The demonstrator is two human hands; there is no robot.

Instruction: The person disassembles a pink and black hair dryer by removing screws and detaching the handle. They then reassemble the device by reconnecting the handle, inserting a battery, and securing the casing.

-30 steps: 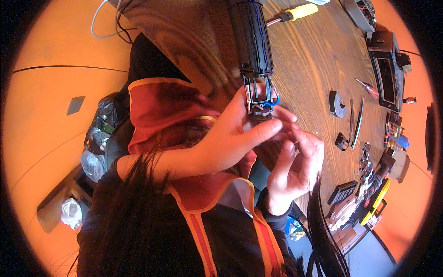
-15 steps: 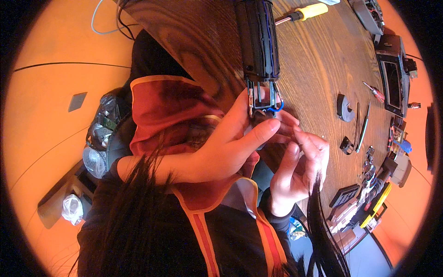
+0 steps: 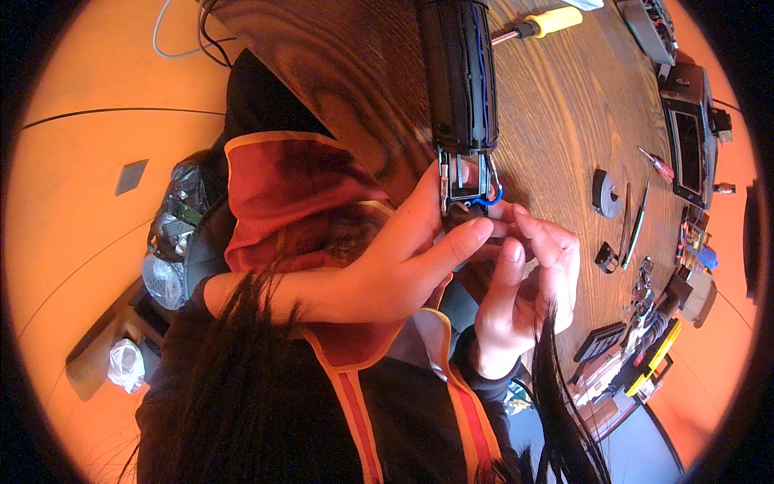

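Note:
A long black cylindrical device point(image 3: 461, 81) points away from me over the wooden table. Its near end is bare, with a metal frame point(image 3: 468, 177) and a looped blue wire point(image 3: 497, 192). My left hand point(image 3: 419, 250) is closed round this near end, thumb on the close side and fingers partly hidden beneath. Just to the right, my right hand point(image 3: 532, 282) has its fingers curled toward the thumb, close to the left fingertips. Whatever may lie between those fingers is too small or hidden to make out.
Beyond lies a yellow-handled screwdriver point(image 3: 556, 22). On the right of the table point(image 3: 556, 121) are a black tape roll point(image 3: 605, 194), tweezers point(image 3: 637, 222), a red screwdriver point(image 3: 659, 167), a boxy device with a screen point(image 3: 689, 145) and a cluster of tools point(image 3: 657, 323).
The black device has shifted slightly right and toward me, and my left hand has moved a little with it. My right hand stays in nearly the same pose.

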